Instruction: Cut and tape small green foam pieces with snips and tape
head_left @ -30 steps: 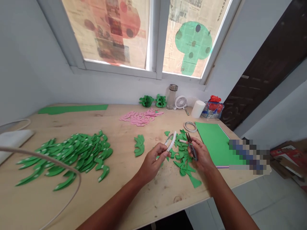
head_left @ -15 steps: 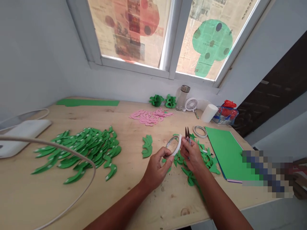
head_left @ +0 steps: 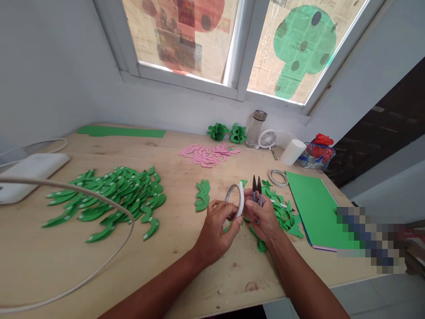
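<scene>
Plainly, the left hand [head_left: 217,228] pinches a tape roll [head_left: 241,197] from below; the right hand [head_left: 264,218] clasps scissors [head_left: 259,187].

The person's right hand [head_left: 264,218], a second ago apart over the green scraps [head_left: 284,216], has moved in just beside the white tape roll [head_left: 241,200], bringing the snips [head_left: 259,187] with it. In the left hand [head_left: 215,230], the roll now stands more upright.

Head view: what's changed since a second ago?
The right hand, holding the snips, has moved left, close to the tape roll. The left hand still holds it; nothing was taken up or let go. The camera view has shifted. The green pile and pink pile lie as before.
</scene>
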{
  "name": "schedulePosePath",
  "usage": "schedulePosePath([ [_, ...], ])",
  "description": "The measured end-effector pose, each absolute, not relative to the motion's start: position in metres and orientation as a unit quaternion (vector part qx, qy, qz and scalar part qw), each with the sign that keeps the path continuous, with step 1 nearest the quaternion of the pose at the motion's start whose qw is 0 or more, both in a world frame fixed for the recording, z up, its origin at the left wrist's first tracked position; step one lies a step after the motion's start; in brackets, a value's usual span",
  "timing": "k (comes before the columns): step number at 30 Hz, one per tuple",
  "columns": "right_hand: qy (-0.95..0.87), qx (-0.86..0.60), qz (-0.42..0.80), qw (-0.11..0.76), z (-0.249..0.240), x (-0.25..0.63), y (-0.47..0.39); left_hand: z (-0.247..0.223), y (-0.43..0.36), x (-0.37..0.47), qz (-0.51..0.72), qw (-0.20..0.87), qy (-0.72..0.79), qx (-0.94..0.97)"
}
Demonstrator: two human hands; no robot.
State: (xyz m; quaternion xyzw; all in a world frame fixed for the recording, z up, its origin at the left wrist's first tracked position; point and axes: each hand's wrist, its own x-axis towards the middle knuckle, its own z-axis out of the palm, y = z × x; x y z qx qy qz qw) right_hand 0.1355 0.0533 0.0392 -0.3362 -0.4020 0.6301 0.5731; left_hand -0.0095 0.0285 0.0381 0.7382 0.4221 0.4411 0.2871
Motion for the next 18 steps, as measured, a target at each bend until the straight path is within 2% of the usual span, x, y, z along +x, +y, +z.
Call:
schedulePosePath([
  [6, -0.4, -0.326, 0.628, 0.583, 0.0417, 0.1362, 0.0517, 0.0379, 0.0301, -0.0101, 0.433, 0.292, 0.372, 0.768],
  [18, -0.438, -0.378, 0.587, 0.566, 0.0415, 0.1342, 0.0471, 0.0339, 0.029, -0.0087, 0.486, 0.262, 0.407, 0.728],
])
